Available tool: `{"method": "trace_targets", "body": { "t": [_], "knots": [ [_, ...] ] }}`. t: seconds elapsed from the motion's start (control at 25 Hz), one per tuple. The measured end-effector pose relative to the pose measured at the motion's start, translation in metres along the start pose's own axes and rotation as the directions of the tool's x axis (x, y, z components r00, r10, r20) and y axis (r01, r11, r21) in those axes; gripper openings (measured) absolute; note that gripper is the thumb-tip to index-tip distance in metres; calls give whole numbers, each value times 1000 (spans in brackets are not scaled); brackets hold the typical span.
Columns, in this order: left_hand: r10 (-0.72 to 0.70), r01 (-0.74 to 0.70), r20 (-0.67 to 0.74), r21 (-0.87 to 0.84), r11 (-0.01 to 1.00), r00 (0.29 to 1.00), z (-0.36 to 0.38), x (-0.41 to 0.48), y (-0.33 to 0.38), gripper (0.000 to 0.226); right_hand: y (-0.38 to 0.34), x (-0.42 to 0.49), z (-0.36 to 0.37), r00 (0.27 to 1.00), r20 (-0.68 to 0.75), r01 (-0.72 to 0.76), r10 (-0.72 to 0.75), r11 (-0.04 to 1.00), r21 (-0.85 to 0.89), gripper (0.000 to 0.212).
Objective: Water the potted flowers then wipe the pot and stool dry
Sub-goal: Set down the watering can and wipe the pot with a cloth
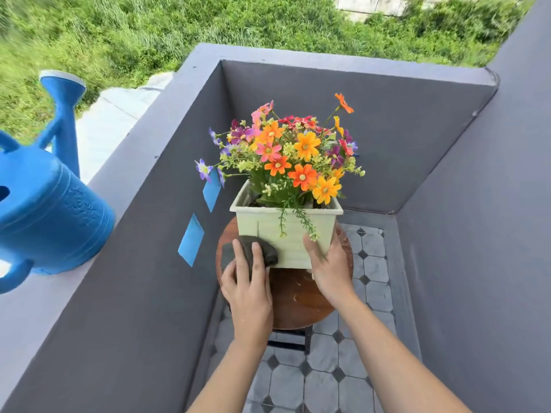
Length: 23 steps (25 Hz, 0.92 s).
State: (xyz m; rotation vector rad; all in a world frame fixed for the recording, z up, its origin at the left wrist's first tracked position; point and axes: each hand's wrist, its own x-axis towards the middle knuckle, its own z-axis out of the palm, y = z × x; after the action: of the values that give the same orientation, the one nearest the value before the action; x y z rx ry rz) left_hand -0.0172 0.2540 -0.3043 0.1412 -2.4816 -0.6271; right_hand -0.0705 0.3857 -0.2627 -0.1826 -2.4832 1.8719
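Note:
A pale green rectangular pot (293, 234) full of orange, pink and purple flowers (293, 156) stands on a round brown wooden stool (298, 296). My left hand (249, 289) presses a dark grey cloth (267, 253) against the pot's lower left front corner. My right hand (329, 265) grips the pot's right front corner, thumb across the front face. Small wet spots show on the stool top. A blue watering can (44, 210) stands on the ledge at the left.
Dark grey parapet walls (155, 263) enclose the narrow balcony on three sides, with two blue tape patches (190, 239) on the left wall. The floor has grey and black tiles (322, 380). Grass lies beyond the ledge.

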Motion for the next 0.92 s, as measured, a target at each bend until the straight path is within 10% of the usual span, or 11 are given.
{"method": "trace_targets", "body": {
  "t": [0.2, 0.44, 0.56, 0.72, 0.84, 0.92],
  "knots": [
    [25, -31, -145, -35, 999, 989, -9, 48, 22, 50, -10, 4, -7, 1000, 12, 15, -15, 1000, 10, 62],
    [451, -461, 121, 64, 885, 884, -4, -2, -4, 47, -9, 8, -17, 989, 146, -12, 3, 998, 60, 64],
    [296, -291, -53, 88, 953, 954, -14, 28, 18, 36, -6, 9, -19, 982, 187, -8, -2, 999, 53, 67],
    [102, -102, 46, 18, 995, 994, -19, 41, 42, 31, -11, 9, -20, 980, 201, -20, 7, 998, 64, 50],
    [499, -501, 40, 63, 863, 866, -4, 14, 18, 29, -14, 11, -21, 983, 183, -23, 7, 997, 80, 51],
    [496, -496, -5, 10, 868, 868, -7, 17, 6, 31, -13, 10, -20, 984, 181, -16, 5, 998, 57, 54]
  ]
}}
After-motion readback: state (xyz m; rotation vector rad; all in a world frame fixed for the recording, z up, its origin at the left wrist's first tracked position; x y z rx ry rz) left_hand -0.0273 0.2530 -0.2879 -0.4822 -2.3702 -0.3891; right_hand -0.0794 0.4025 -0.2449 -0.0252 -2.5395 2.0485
